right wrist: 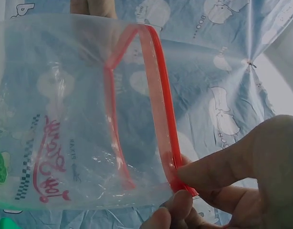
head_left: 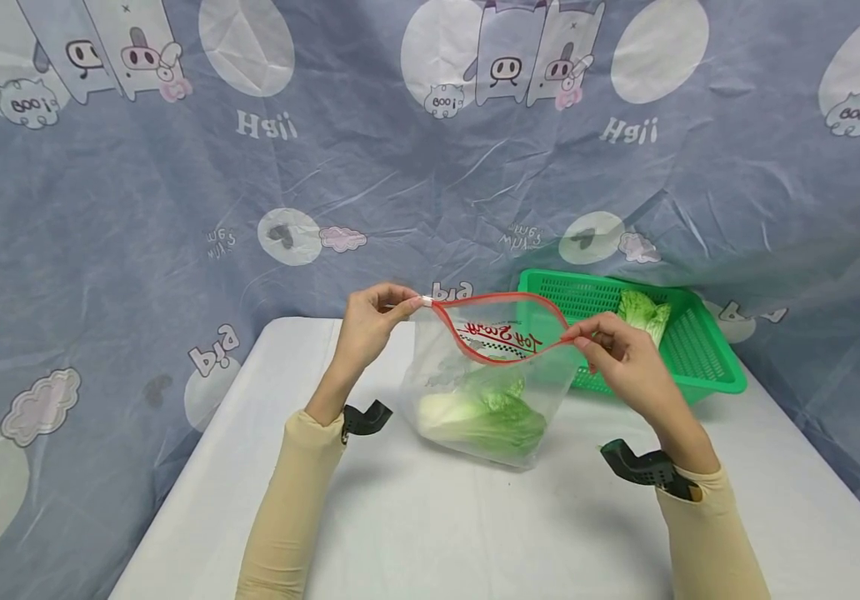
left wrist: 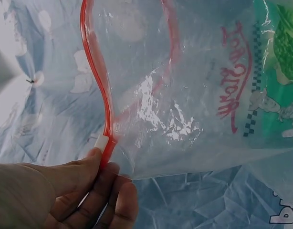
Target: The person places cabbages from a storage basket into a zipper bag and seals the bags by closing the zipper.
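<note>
A clear zipper bag [head_left: 430, 383] with a red zip rim and red lettering stands on the table, its mouth gaping. Inside it lies a head of leafy cabbage [head_left: 486, 421], pale at the left end and green at the right. My left hand [head_left: 370, 321] pinches the left corner of the rim, where a white slider [left wrist: 101, 141] sits under the thumb. With thumb and fingers, my right hand [head_left: 621, 358] pinches the right corner of the red rim [right wrist: 163, 105].
A green plastic basket [head_left: 707, 354] stands behind and to the right of the bag, with another leafy cabbage [head_left: 643, 312] in it. The white table [head_left: 445, 533] meets a patterned grey-blue cloth [head_left: 370, 158] at its back.
</note>
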The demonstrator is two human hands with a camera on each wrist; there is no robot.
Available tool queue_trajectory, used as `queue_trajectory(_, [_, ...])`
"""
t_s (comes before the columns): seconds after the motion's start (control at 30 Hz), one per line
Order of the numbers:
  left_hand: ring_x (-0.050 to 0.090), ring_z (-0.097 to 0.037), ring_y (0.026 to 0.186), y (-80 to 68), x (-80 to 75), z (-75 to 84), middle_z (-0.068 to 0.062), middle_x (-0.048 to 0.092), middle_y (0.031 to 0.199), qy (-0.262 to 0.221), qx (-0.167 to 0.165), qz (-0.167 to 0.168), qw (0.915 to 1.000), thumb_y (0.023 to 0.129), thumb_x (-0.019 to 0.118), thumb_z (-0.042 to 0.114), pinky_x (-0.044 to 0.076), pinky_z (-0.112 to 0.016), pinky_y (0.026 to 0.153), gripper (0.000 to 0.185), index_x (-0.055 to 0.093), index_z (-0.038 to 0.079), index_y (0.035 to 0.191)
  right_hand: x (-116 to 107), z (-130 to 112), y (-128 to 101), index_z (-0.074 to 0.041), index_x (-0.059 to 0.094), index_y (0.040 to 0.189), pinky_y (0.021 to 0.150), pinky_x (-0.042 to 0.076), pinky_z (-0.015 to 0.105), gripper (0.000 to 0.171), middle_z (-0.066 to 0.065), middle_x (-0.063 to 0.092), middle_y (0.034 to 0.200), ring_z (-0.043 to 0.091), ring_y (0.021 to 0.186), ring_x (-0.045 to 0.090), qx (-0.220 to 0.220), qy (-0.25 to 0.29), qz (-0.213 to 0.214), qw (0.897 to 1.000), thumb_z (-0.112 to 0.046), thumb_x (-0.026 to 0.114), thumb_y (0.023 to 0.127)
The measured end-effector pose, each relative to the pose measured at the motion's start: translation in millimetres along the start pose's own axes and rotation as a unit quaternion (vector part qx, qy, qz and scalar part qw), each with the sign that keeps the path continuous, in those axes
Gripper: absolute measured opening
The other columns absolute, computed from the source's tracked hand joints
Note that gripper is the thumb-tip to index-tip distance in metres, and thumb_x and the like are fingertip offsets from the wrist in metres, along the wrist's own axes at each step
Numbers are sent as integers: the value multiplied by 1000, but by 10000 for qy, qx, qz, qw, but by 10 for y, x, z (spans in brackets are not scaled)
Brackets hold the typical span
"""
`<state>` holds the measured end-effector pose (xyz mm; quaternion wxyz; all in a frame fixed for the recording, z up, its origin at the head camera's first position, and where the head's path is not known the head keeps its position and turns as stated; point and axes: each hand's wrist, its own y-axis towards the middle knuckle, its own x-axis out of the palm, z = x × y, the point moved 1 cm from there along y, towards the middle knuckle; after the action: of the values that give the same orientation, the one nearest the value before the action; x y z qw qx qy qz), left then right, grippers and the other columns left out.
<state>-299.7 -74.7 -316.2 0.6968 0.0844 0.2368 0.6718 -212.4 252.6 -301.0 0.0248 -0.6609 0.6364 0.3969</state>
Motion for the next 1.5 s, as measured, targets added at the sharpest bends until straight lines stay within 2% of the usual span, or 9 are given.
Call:
queue_trajectory(0.23, [70,-26,77,19,-133,-49,-14,71,91,-35,264,442,9987,84,75,28,59,-34,75,26,73,3,93,139,148,189,-7,65,113,56,48,25,20,7,57,93,16,62,58,424,178,253,9986,-18,57,98])
queue_trajectory(0.37, [71,-26,79,19,-223,-55,-14,71,88,162,390,847,9955,84,75,29,58,-31,75,26,73,5,92,308,263,427,-1,63,115,70,57,25,24,16,62,96,13,75,66,527,796,240,9951,-16,57,98])
queue_trajectory(0.43, [71,-24,78,6,-266,-38,-13,72,89,251,477,1017,9934,85,74,29,58,-32,74,25,73,5,93,398,314,563,1,62,115,79,57,26,25,16,61,107,12,84,68,489,1011,121,9936,-16,56,98])
queue_trajectory(0.73, [71,-21,74,-234,-447,295,-9,73,85,1240,669,1289,9816,86,73,22,57,-31,67,13,74,9,88,784,491,1170,-2,60,118,89,54,25,41,13,60,116,17,102,67,745,1485,-128,9860,-36,58,96])
queue_trajectory(0.9, [68,-16,72,-399,-427,506,-6,72,82,1571,577,936,9814,87,73,19,55,-32,65,7,73,12,87,932,530,1398,-5,61,119,93,53,28,43,12,60,121,11,105,63,928,1891,3,9776,-40,62,93])
queue_trajectory(1.03, [66,-13,73,-509,-353,620,-2,72,79,1770,594,464,9813,86,74,18,54,-30,64,5,73,12,85,991,509,1437,-4,61,121,92,54,29,39,17,60,124,8,104,62,571,2019,31,9777,-31,63,94])
queue_trajectory(1.23, [62,-11,71,-597,-196,674,4,68,76,2148,262,-924,9719,87,72,14,51,-27,63,6,70,13,81,1048,488,1295,2,58,123,87,53,22,33,19,61,118,6,99,62,241,2002,-345,9788,-17,59,97])
queue_trajectory(1.4, [63,-17,69,-515,-72,543,-1,67,75,1467,-319,-1859,9710,88,71,31,53,-31,65,20,68,13,79,1044,392,1141,8,56,123,85,51,19,32,28,58,120,9,100,62,131,2048,-394,9779,-11,58,97])
queue_trajectory(1.5, [61,-19,63,-370,29,366,-5,66,72,969,-490,-1551,9819,88,67,46,53,-32,60,36,66,12,75,1044,400,1109,10,54,123,86,51,20,33,30,56,122,11,102,62,28,2125,-355,9765,-9,57,97])
